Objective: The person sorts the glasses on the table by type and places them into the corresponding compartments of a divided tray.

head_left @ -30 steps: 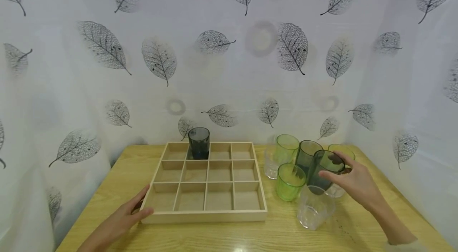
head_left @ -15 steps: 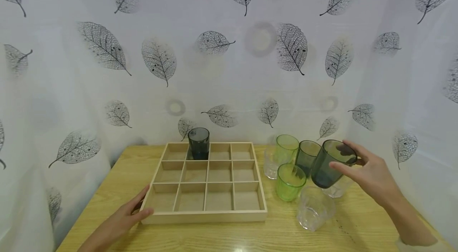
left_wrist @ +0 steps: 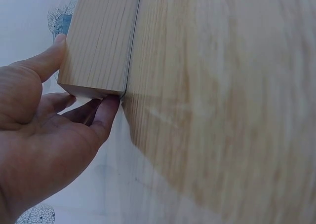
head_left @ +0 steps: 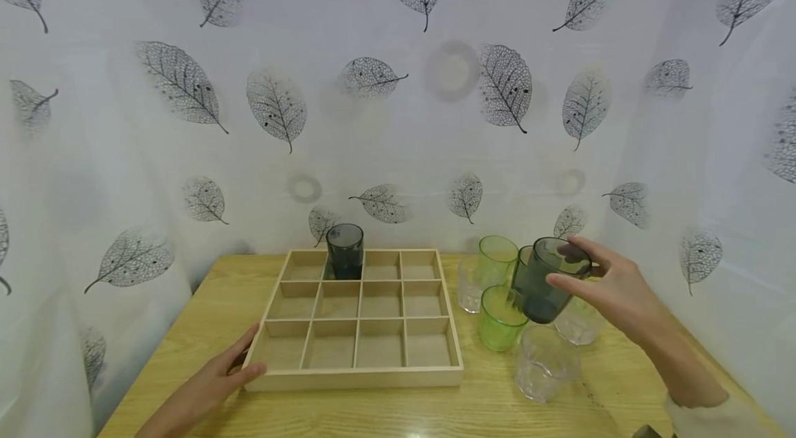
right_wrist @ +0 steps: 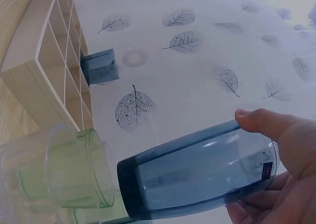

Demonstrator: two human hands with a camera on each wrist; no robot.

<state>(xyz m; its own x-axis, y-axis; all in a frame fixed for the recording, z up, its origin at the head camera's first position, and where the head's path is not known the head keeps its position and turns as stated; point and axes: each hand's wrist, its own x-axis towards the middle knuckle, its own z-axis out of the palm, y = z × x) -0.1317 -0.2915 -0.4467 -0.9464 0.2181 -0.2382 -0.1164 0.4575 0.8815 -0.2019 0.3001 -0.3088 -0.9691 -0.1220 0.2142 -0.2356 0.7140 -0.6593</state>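
Note:
My right hand holds a dark grey glass near its rim, thumb on one side and fingers on the other. In the right wrist view the dark glass is tilted, lifted clear of the table, its base toward the other glasses. At the front left corner of the wooden compartment tray, my left hand grips the edge. The left wrist view shows the thumb against one face of the tray and fingers curled at its corner. A second dark glass stands in a back-row compartment, second from left.
Right of the tray stand green glasses, another dark glass partly hidden by the held one, and clear glasses, close together. A leaf-patterned white curtain encloses the wooden table at the back and sides.
My right hand has raised the dark glass from among the other glasses, first up and right, then back left. My left hand stays on the tray corner.

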